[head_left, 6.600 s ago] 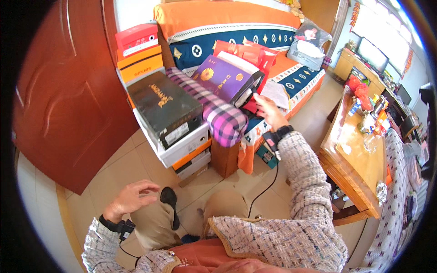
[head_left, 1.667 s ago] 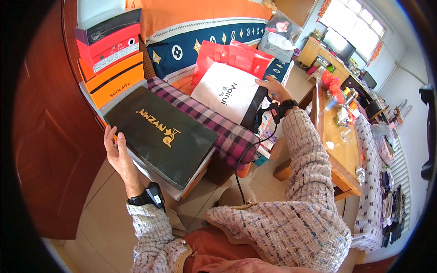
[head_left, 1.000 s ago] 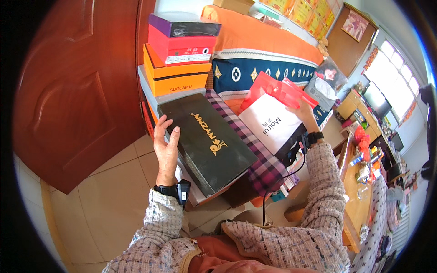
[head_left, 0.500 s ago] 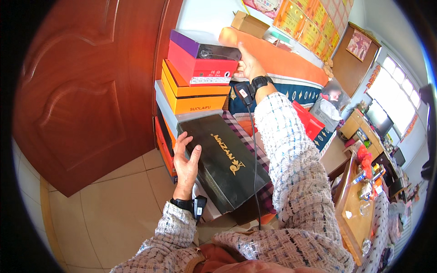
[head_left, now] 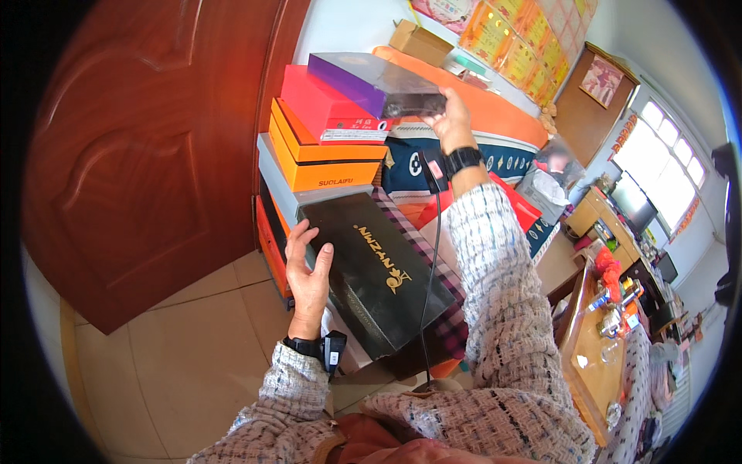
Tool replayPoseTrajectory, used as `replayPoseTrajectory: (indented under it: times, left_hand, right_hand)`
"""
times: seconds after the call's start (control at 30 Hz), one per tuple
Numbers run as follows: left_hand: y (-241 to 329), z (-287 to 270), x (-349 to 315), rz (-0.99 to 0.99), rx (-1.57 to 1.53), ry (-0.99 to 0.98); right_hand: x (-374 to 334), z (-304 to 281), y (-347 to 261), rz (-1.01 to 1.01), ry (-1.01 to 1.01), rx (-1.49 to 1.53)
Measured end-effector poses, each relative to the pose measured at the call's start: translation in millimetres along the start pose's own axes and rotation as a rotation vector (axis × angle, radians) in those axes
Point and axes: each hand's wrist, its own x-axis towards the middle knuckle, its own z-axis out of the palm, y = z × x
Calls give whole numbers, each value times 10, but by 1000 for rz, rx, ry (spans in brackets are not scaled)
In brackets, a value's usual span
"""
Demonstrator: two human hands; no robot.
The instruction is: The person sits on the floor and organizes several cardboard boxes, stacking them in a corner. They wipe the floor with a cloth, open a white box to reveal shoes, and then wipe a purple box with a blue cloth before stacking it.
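Note:
My right hand [head_left: 450, 124] is closed on the right end of a purple and dark grey shoebox lid [head_left: 371, 77]; its fingers are partly hidden by the lid. The lid lies slightly tilted over a red shoebox [head_left: 318, 108], jutting past its right side. Beneath the red box are an orange shoebox [head_left: 317, 158] and a grey box [head_left: 290, 193]. Closer to me, a long black shoebox [head_left: 379, 271] with gold printing lies in front of the stack. My left hand [head_left: 308, 274] is open at its left edge, fingers apart and thumb out; whether it touches the box I cannot tell.
A brown door [head_left: 147, 147] stands on the left above a tiled floor [head_left: 193, 356]. Behind the stack are orange and dark blue patterned cushions [head_left: 495, 100] and a small cardboard box [head_left: 420, 42]. A wooden table [head_left: 591, 363] with several small things is on the right. A cable [head_left: 433, 278] hangs from my right wrist.
My right hand has moved right and drawn the purple and dark lid rightward, partly off the red shoebox, baring its left part. My left hand has stayed by the black box.

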Motion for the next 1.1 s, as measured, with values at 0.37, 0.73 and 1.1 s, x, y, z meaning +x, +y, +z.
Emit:
replayPoseTrajectory:
  times: [0.37, 0.73, 1.1]
  left_hand:
    - [729, 156, -406, 188, -488, -183]
    - [1287, 889, -1758, -498, -765, -722]
    - [1103, 613, -2124, -826, -1007, -866]
  right_hand:
    - [-2160, -1635, -887, -469, 79, 75]
    - [-4081, -2881, -1108, -497, 75, 28]
    - [-5220, -3689, -1477, -313, 195, -80]
